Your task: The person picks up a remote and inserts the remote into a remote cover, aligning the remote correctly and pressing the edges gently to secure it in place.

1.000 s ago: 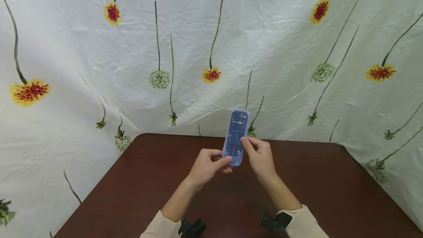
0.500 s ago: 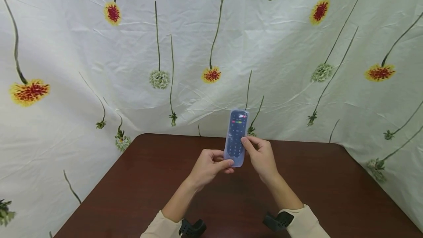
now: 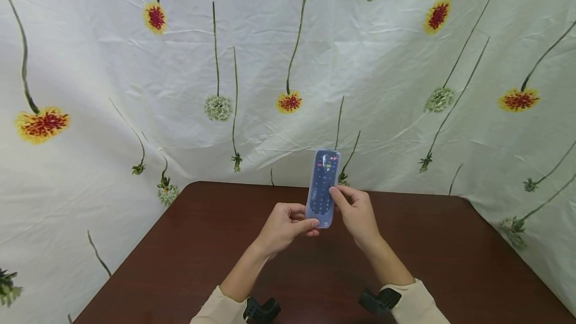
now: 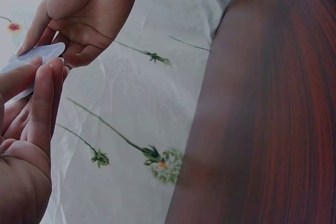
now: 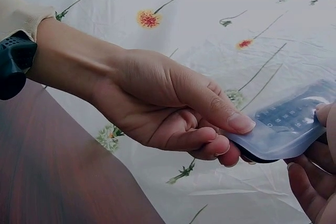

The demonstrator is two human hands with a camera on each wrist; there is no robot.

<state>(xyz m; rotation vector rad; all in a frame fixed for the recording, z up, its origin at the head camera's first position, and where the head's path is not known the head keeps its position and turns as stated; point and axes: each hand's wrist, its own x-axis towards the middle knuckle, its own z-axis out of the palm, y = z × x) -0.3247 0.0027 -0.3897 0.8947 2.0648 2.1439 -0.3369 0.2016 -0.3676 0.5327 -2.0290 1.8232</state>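
A dark remote control (image 3: pixel 322 184) in a clear bluish silicone sleeve is held upright above the brown table (image 3: pixel 207 244), buttons facing me. My left hand (image 3: pixel 288 225) pinches its bottom end, thumb on the front. My right hand (image 3: pixel 355 214) grips the remote's right edge, thumb on the keypad. In the right wrist view the left hand (image 5: pixel 173 108) pinches the sleeved end of the remote (image 5: pixel 283 129). In the left wrist view only a pale corner of the remote (image 4: pixel 37 56) shows between the left fingers (image 4: pixel 42 98) and the right hand (image 4: pixel 84 9).
A white cloth printed with yellow and red flowers (image 3: pixel 288 64) hangs behind and around the table. The table's far edge (image 3: pixel 315 188) lies just behind the hands. Black wrist mounts (image 3: pixel 261 310) sit at both cream sleeves.
The remote has tilted slightly more upright and shifted a little right. Both hands keep their hold on it.
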